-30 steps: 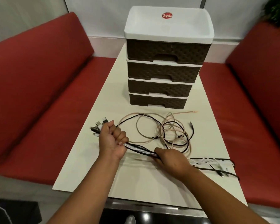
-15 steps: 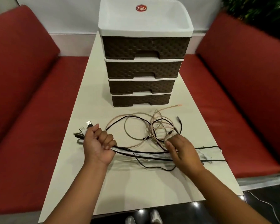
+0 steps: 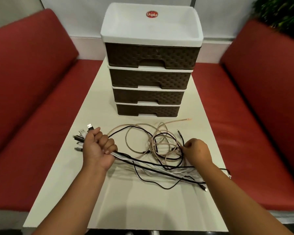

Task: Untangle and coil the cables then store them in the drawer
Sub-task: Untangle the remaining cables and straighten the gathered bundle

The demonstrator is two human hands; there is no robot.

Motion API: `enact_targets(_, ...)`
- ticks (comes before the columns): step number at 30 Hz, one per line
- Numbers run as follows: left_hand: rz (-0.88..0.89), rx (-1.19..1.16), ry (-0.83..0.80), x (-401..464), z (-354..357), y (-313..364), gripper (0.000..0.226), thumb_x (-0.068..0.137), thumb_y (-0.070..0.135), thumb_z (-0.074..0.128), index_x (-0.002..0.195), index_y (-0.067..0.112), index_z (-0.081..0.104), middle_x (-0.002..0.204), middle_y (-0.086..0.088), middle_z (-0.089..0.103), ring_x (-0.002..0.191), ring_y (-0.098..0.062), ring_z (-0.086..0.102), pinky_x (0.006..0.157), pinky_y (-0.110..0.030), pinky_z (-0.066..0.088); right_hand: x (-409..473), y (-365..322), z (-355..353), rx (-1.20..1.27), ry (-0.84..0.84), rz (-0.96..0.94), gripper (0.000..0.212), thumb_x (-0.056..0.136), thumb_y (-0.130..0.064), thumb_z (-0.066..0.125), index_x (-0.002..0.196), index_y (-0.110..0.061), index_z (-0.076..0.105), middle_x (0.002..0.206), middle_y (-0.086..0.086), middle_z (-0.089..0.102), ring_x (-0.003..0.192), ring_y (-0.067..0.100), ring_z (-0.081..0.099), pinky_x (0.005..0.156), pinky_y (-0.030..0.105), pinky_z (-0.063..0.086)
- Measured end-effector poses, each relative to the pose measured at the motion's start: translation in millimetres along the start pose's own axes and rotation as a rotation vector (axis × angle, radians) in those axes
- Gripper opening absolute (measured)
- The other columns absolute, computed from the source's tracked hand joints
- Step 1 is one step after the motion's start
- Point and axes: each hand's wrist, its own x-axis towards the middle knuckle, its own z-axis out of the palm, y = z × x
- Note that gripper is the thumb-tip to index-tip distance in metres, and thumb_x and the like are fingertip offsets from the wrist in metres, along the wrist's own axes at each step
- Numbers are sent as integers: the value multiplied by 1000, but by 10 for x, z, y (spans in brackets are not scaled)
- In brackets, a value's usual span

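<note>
Cables lie in a loose tangle on the pale surface, black, beige and white strands crossing in front of the drawer unit, whose four brown drawers are all closed. My left hand is fisted around a bundle of them, plug ends sticking out past my knuckles. My right hand has its fingers curled and pinches a black strand at the tangle's right edge. Red benches flank the surface.
</note>
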Motion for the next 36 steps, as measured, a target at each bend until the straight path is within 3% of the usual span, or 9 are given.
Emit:
enact_targets(3, 24, -16, -10, -19, 50, -49, 48, 92, 25, 44, 49, 24, 24, 40, 7, 16, 32, -8, 15, 32, -19, 12, 135, 14, -63, 67, -134, 27, 32, 77, -15, 67, 49, -14, 52, 50, 6, 46, 46, 21, 43, 51, 25, 35)
enact_targets(5, 37, -21, -27, -28, 81, -76, 48, 92, 25, 43, 48, 24, 25, 39, 8, 16, 32, -8, 15, 32, -19, 12, 193, 23, -145, 305, -191, 75, 24, 79, -12, 68, 57, -8, 58, 52, 11, 47, 40, 19, 39, 47, 24, 32)
enact_targets(10, 58, -12, -33, -62, 184, -143, 48, 92, 25, 44, 49, 24, 25, 40, 7, 16, 32, -8, 15, 33, -20, 12, 206, -213, -539, 843, -340, 87, 12, 90, -7, 63, 78, -10, 62, 77, 8, 65, 61, 15, 58, 52, 22, 36)
enact_targets(14, 79, -15, -45, -86, 286, -160, 49, 93, 25, 43, 47, 24, 25, 39, 8, 16, 32, -8, 15, 32, -19, 12, 107, -625, -1047, 1039, -423, -68, 6, 89, -10, 65, 95, -10, 64, 74, 2, 67, 65, 14, 59, 53, 17, 48)
enact_targets(19, 77, -35, -65, -80, 373, -195, 49, 93, 26, 44, 47, 24, 25, 39, 8, 16, 32, -8, 15, 30, -19, 14, -109, -1155, -1708, 1092, -419, -431, 8, 88, -10, 65, 92, -16, 67, 78, 1, 68, 66, 12, 61, 63, 22, 52)
enact_targets(23, 75, -14, -75, -75, 552, -226, 50, 94, 26, 46, 48, 24, 27, 39, 8, 16, 31, -7, 15, 31, -17, 13, -275, -1405, -1965, 1164, -393, -610, 9, 89, -12, 64, 97, -11, 67, 75, 2, 67, 63, 12, 62, 72, 29, 52)
enact_targets(31, 113, 142, -115, -136, 845, -334, 33, 94, 34, 52, 65, 21, 42, 42, 9, 18, 33, -4, 14, 33, -17, 12, -496, -1271, -986, 1050, -462, -360, 3, 91, -11, 64, 91, -8, 64, 72, 6, 60, 56, 16, 60, 57, 24, 52)
enact_targets(33, 114, 153, -143, -162, 872, -400, 34, 89, 48, 55, 70, 20, 50, 43, 9, 18, 34, -3, 15, 35, -17, 12, -561, -1263, -812, 1018, -436, -376, 5, 90, -12, 66, 91, -7, 66, 73, 6, 61, 57, 18, 59, 59, 27, 51)
enact_targets(36, 137, 204, -165, -155, 871, -497, 48, 73, 66, 64, 77, 19, 55, 46, 7, 26, 38, -4, 22, 41, -20, 15, -639, -1303, -689, 943, -399, -465, 6, 90, -8, 66, 93, -2, 67, 72, 2, 63, 56, 10, 60, 54, 18, 48)
